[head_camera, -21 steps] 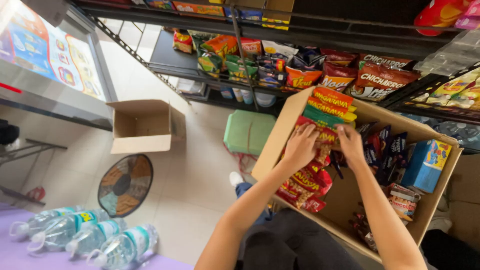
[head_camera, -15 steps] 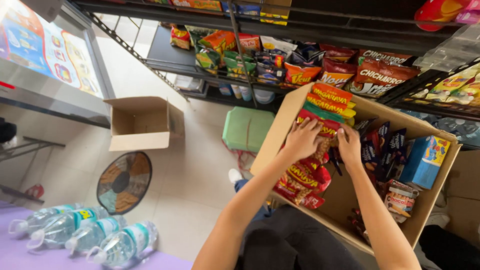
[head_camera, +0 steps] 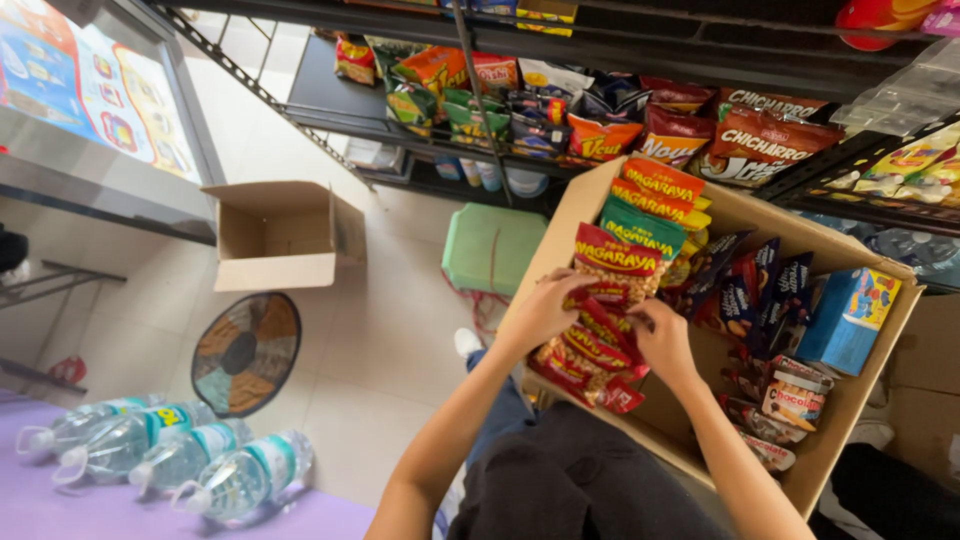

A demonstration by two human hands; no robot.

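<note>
A large open cardboard box (head_camera: 858, 400) rests on my lap, packed with snack packets. A row of red snack bags (head_camera: 618, 262) stands along its near left side, with orange and green bags behind. My left hand (head_camera: 545, 310) grips the front red bag at its lower edge. My right hand (head_camera: 662, 338) is closed on the red packets (head_camera: 592, 345) just below it. Dark blue packets (head_camera: 745, 285), a light blue carton (head_camera: 848, 318) and a small jar (head_camera: 795, 394) fill the right part of the box.
Metal shelves (head_camera: 400, 140) ahead hold many snack bags. An empty cardboard box (head_camera: 280, 235) and a floor fan (head_camera: 246, 352) stand on the tiled floor at left. A green stool (head_camera: 494, 248) sits beyond the box. Several water bottles (head_camera: 170, 455) lie on a purple surface.
Both hands have slid down from the upper bags to the lower red packets, and the camera has come closer to the box.
</note>
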